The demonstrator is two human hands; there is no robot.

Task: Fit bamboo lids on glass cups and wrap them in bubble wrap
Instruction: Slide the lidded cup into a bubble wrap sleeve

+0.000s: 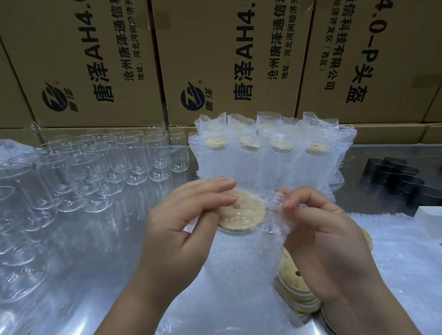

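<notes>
Four wrapped cups (267,150) stand in a row toward the far edge of the bench (112,260). Each has its lid showing through the wrap, and more wrapped tops peek out behind them, against the cartons (235,52). I judge that much finished.

The one in hand is partway done. Its bamboo lid (244,214) is already seated on the glass cup (234,231), which I hold up over the middle of the bench, and the bubble wrap (244,262) hangs around its body. My left hand (177,232) grips the cup at the top, thumb at the near rim and fingers (216,190) lying close together across the lid. My right hand (327,241) pinches the loose flap of the wrap between thumb and fingertips, just beside the lid's right edge. The flap is not yet folded over, so closing the top is what remains on this cup.

Plenty is left overall. Many bare glass cups (108,167) crowd the far left of the bench with no lids on them. A stack of bamboo lids (293,278) waits near the front edge under my right wrist. Spare sheets (408,247) of wrap lie at the right side. I judge the job well under halfway.
</notes>
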